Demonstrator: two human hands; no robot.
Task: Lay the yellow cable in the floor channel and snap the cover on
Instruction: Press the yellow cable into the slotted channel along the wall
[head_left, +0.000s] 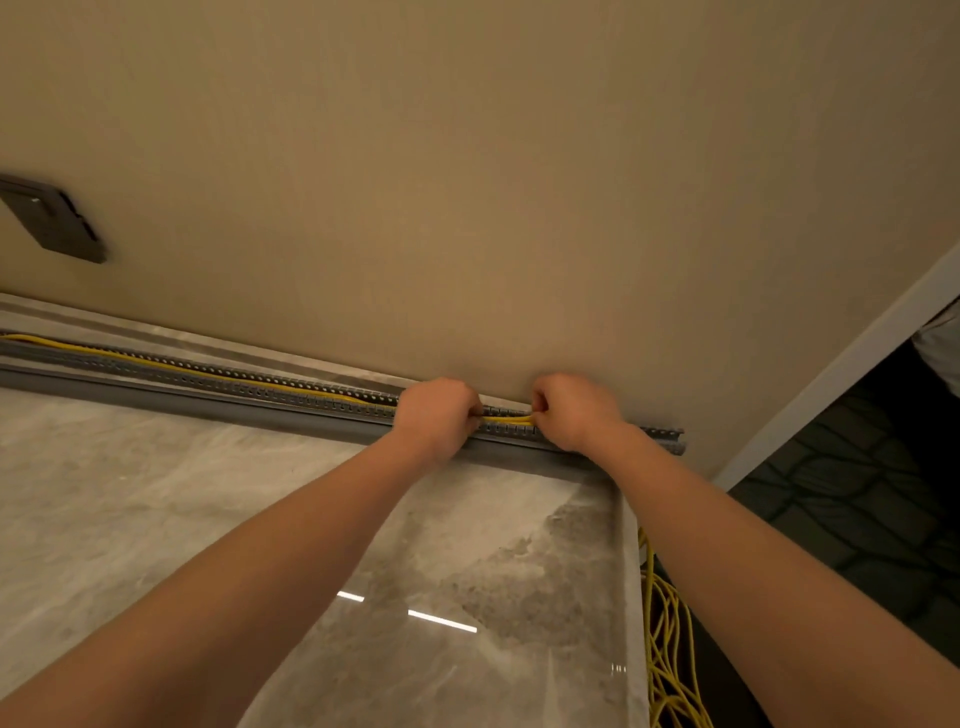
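A grey slotted floor channel (270, 388) runs along the foot of the beige wall, from the far left to its open end at the right. The yellow cable (506, 417) lies inside it along its length. My left hand (436, 415) and my right hand (571, 410) are both closed on the cable over the channel near its right end, a short stretch of cable showing between them. A long grey strip (208, 402), possibly the cover, lies along the channel's near side.
A loose tangle of yellow cable (670, 649) lies on the floor at the lower right. A dark wall plate (52, 218) sits on the wall at left. A white door frame (831, 384) and dark patterned carpet (857, 493) are at right. The glossy marble floor (208, 493) spreads in front.
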